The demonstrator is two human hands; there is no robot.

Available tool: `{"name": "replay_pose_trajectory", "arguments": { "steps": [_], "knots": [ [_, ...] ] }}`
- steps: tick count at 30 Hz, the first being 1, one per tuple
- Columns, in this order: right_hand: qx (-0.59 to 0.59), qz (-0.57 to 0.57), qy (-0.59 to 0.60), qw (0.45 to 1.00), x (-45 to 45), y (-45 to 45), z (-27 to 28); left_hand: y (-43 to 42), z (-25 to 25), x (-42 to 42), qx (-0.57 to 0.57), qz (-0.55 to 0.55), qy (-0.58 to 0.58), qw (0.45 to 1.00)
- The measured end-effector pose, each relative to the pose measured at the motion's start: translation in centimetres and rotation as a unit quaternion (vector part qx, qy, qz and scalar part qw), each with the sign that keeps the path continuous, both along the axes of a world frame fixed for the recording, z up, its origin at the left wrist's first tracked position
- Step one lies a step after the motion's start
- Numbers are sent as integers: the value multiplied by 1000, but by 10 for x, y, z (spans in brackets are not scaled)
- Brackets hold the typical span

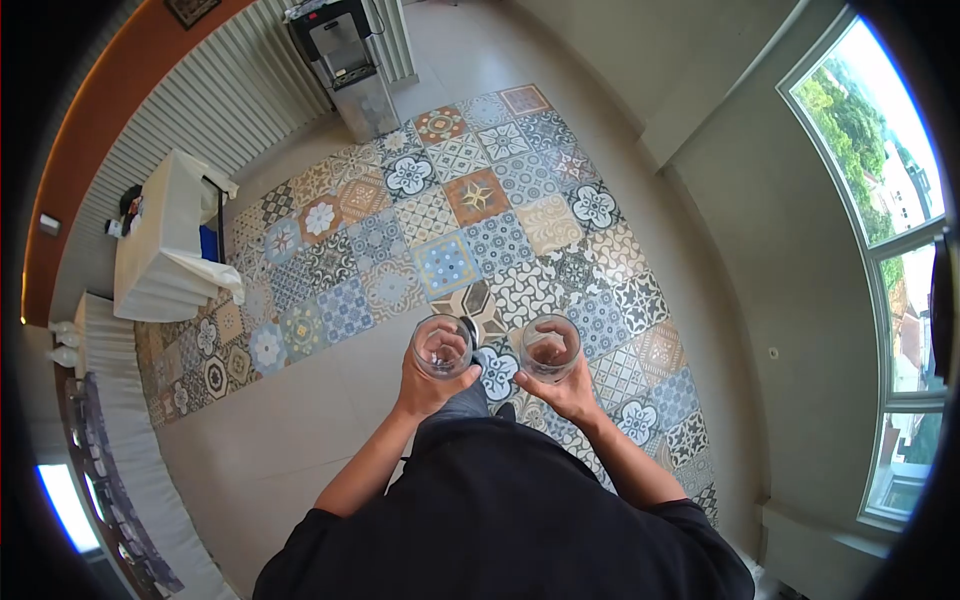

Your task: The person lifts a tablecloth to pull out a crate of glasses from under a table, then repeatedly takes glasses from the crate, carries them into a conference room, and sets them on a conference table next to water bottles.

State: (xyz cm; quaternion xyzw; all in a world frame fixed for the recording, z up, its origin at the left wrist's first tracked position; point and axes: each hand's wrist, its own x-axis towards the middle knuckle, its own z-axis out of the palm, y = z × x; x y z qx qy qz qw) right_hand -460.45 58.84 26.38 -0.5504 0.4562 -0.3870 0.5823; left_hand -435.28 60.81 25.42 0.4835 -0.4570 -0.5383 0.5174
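Note:
Two clear drinking glasses are held upright in front of my body, one in each hand, side by side with a small gap between them. My left hand is closed around the left glass, its thumb on the near right side. Around the right glass my right hand is closed, with the thumb at the near left. Fingers show through the glass walls. I look down into both rims and cannot make out any liquid inside. Patterned floor tiles lie far below the hands.
A water dispenser stands by the ribbed wall at the back. To the left is a table with a white cloth. A long cloth-covered counter runs along the lower left. Windows line the right wall. The floor is tiled.

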Motion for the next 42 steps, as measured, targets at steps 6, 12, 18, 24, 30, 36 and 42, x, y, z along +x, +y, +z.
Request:
{"name": "replay_pose_trajectory", "arguments": {
  "steps": [6,12,18,24,30,36,42],
  "knots": [
    [-3,-15,-28,1000,31,-170,-12,-177,-21,29,-31,-9,-3,999],
    [-7,-24,-33,999,64,-335,11,-349,-1,52,5,-59,11,998],
    [0,-42,-57,997,80,-479,20,-506,17,51,-36,-58,-1,998],
    [35,-47,-49,997,66,-632,-1,-664,5,45,-45,-56,6,997],
    [36,-16,-51,998,47,-813,12,-816,18,49,-34,-27,-56,997],
    [14,25,-41,999,46,-975,31,-946,39,54,-11,23,-38,999],
    [-15,66,-17,998,78,-1115,24,-1072,30,78,-16,45,-53,997]
  ]
}}
